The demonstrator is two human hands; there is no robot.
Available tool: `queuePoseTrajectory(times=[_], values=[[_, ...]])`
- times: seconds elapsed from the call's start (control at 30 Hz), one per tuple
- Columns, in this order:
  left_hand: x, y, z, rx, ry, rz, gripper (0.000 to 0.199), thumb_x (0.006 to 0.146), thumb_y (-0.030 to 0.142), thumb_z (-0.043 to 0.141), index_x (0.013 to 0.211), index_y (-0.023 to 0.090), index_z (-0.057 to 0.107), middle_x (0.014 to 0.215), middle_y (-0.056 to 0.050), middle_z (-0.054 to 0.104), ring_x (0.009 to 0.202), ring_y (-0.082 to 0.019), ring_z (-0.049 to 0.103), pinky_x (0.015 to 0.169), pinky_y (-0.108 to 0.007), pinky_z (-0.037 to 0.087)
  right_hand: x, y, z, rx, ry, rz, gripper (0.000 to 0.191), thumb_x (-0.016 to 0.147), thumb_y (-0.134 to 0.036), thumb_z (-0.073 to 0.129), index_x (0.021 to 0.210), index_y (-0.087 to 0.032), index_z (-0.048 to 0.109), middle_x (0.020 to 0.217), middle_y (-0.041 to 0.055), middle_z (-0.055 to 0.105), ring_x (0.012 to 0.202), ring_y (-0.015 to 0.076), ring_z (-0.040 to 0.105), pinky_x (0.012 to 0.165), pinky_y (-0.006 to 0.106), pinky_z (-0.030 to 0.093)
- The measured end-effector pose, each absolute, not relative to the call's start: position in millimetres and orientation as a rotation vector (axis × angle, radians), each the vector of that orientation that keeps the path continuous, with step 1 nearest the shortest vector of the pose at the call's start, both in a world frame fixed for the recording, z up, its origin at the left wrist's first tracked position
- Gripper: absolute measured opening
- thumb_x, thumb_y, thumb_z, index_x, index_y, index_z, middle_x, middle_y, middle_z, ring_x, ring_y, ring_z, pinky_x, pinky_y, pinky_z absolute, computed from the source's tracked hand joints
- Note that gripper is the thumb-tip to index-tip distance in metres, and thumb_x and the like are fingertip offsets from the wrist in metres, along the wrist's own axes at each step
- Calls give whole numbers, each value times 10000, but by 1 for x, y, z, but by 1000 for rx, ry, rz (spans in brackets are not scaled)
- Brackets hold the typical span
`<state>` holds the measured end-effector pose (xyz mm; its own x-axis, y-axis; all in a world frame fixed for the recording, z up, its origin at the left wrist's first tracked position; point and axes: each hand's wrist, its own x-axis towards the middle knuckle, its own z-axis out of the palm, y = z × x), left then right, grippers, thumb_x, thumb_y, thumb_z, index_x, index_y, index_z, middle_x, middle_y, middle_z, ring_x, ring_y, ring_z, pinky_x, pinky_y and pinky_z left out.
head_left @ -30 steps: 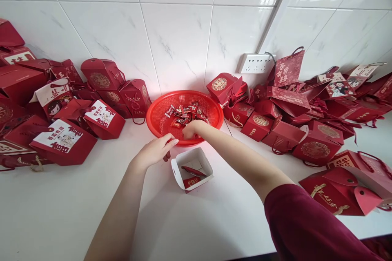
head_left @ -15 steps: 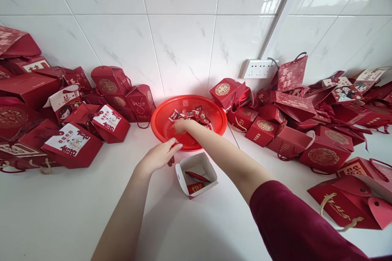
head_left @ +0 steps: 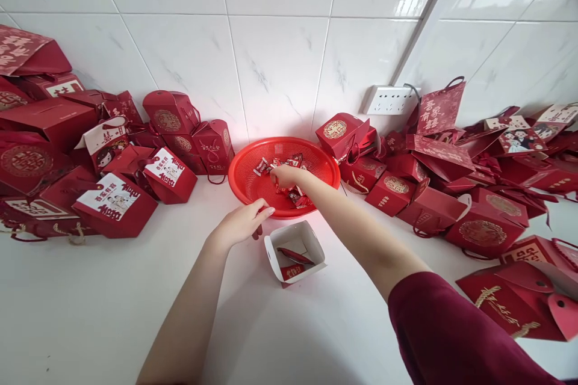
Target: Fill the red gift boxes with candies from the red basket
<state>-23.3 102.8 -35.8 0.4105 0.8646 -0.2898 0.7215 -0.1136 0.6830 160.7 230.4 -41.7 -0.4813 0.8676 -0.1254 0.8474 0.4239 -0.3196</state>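
My right hand [head_left: 285,177] reaches down into a red plastic basket [head_left: 239,183], its fingers bent and close together among the wrapped candies [head_left: 295,161]. Its fingertips are partly hidden, so what they grip cannot be made out. At the basket's front rim my left hand [head_left: 241,222] hovers with thumb and fingers apart, holding nothing. Just right of it stands a small open paper box [head_left: 318,246], white inside. Inside the box lie red wrapped packets [head_left: 293,271], one leaning across another.
Red gift boxes are piled along the left [head_left: 49,126] and right [head_left: 433,186], some with rope handles. A white power strip [head_left: 391,100] rests against the tiled wall [head_left: 280,48] at the back. Everything stands on a white tabletop [head_left: 180,289].
My right hand has moved rightward within the basket, deeper among the candies. My left hand stays near the front rim, and the box has not moved. The view has shifted slightly.
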Motion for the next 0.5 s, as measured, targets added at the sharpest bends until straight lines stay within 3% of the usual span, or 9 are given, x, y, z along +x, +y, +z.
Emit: queuePoseTrajectory(times=[0.1, 0.2, 0.33, 0.43, 0.5], values=[[-23, 103, -36, 1860, 1354, 236, 473, 913, 669, 357, 993, 243, 547, 681, 3, 689, 609, -205, 682, 591, -284, 444, 182, 216, -36, -1472, -2507, 586, 420, 751, -48, 700, 1146, -178, 642, 1105, 65, 697, 952, 215, 671, 762, 256, 536], [-23, 103, -37, 1852, 1349, 248, 468, 914, 666, 363, 996, 246, 552, 691, 3, 696, 620, -205, 683, 597, -284, 446, 203, 188, -37, -1356, -2311, 736, 497, 774, -60, 624, 1244, -215, 577, 1030, 24, 702, 833, 156, 686, 670, 213, 540], [-22, 103, -37, 1855, 1347, 255, 457, 913, 663, 371, 964, 245, 548, 706, 1, 702, 625, -204, 683, 592, -281, 444, 230, 150, -41, -1122, -1770, 1063, 342, 751, -161, 672, 1092, -176, 650, 879, 28, 708, 742, 165, 689, 603, 246, 565], [-21, 103, -35, 1859, 1349, 247, 442, 917, 653, 375, 965, 248, 545, 690, 9, 693, 624, -204, 683, 597, -283, 446, 245, 133, -44, -1095, -1547, 995, 245, 726, -258, 741, 946, -160, 697, 816, 45, 728, 748, 186, 701, 656, 281, 573], [-20, 103, -34, 1859, 1353, 245, 434, 918, 649, 379, 956, 248, 542, 692, 10, 691, 636, -204, 687, 604, -283, 450, 252, 129, -48, -1121, -1480, 894, 253, 733, -297, 749, 944, -161, 720, 838, 58, 744, 772, 195, 707, 700, 297, 570]])
